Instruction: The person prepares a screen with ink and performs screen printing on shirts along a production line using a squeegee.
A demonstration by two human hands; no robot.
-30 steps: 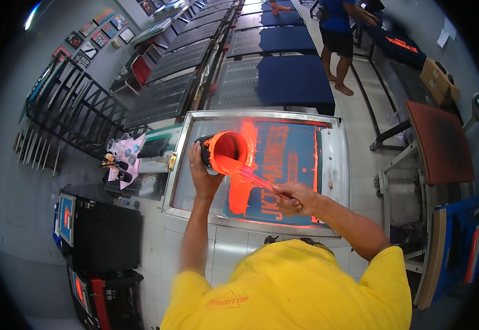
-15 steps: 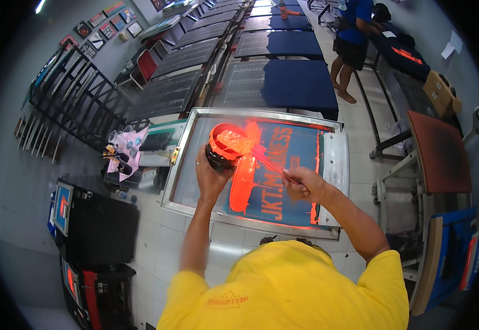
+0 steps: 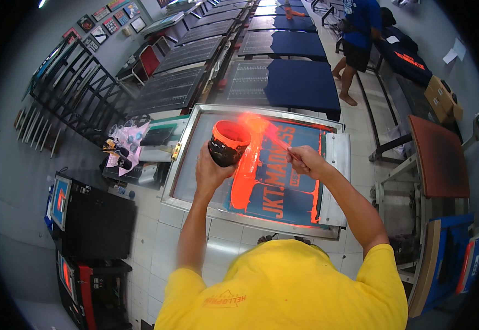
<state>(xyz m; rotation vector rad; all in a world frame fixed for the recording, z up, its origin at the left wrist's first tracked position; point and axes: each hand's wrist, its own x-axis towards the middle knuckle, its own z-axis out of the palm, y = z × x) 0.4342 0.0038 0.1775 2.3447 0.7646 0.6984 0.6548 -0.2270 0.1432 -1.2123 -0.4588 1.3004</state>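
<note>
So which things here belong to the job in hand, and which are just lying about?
In the job:
black, orange-smeared container, in the left hand
pink tool, in the right hand
orange paste on the framed screen

Apparently just lying about:
red chair
cardboard box
pink sheet
reddish-brown board

left hand (image 3: pixel 213 171): above left part of screen frame (image 3: pixel 283 229), curled in wrapping grip (fingertips partly hidden) | left forearm (image 3: pixel 194 225): near upright, crosses frame's near edge | right hand (image 3: pixel 306 163): above frame's right part, fist clenched | right forearm (image 3: pixel 350 197): slants over frame's right side, elbow bent outside it
</note>
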